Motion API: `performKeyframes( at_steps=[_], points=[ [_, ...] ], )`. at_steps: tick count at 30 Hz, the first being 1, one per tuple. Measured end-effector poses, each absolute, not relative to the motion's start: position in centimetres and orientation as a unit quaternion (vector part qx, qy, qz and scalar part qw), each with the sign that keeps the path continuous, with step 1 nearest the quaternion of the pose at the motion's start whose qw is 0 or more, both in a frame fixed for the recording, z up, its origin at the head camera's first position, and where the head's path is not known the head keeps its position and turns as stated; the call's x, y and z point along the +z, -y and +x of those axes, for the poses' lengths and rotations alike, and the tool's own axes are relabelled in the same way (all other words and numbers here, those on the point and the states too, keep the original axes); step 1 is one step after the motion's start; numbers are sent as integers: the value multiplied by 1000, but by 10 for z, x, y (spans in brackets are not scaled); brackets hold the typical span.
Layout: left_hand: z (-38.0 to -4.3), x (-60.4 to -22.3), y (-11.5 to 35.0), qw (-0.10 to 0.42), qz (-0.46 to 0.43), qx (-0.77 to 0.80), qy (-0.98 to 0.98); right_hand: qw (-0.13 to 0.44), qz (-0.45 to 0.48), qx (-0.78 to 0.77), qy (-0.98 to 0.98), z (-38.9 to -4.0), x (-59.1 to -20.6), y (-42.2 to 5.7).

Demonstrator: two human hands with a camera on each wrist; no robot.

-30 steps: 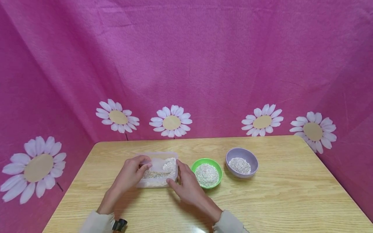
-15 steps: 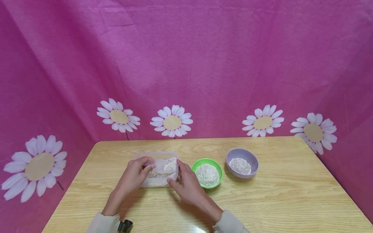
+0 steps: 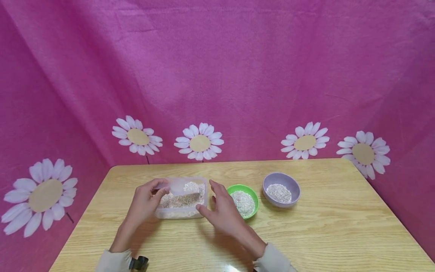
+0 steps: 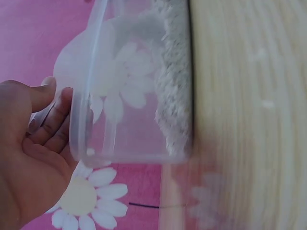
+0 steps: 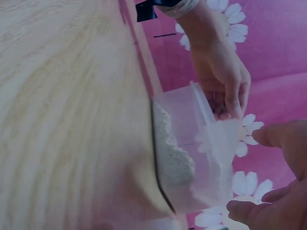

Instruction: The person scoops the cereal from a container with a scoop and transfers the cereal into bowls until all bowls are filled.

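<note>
The translucent plastic scoop [image 3: 177,187] is in the grip of the left hand [image 3: 144,200]: I have it pinched between the thumb and curled fingers, and its body extends to the right of this pinch, over the rectangular container [image 3: 180,214] with pale flakes [image 3: 183,201]. Some flakes seem to lie on the scoop, but I cannot tell how many. The right hand [image 3: 225,213] is released; its thumb and fingers are spread just beside the container's end, to the right of the pinch. Farther right from the grip come the green bowl [image 3: 242,187], partly hidden by the right hand, and then the purple bowl [image 3: 289,182], both holding flakes.

To make this scooping well, I would keep the scoop level and the pinch firm, because so light flakes can, in my judgement, slide off its edge easily. I would lift it clear of the wall before any sideways move, and have the right hand ready to steady the container, which may slip under pushing.

Compared with half a second ago, the pinch and the scoop are shifted somewhat to the left. The right hand was holding the container's end; now it has let go and covers more of the green bowl.
</note>
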State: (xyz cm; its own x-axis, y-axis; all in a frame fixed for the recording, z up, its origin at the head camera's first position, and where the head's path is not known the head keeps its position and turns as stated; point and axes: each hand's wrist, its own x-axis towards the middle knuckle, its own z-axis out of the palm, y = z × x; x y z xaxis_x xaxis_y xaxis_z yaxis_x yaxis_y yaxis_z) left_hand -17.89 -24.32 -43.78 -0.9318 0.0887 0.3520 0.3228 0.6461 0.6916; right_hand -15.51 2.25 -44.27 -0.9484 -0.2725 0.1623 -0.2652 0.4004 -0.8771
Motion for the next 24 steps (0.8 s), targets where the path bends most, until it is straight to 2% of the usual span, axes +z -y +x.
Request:
performKeyframes(
  at_steps=[8,16,24],
  points=[
    [-174,-432,262,168,-81,-462,867,-15,-153,-512,-845,-153,-435,-43],
    [-171,-428,258,203,-101,-505,833,-22,-115,-494,-862,-151,-432,-74],
    [-179,-420,231,165,-97,-537,821,-51,-115,-474,-872,-155,-431,-108]
  ],
)
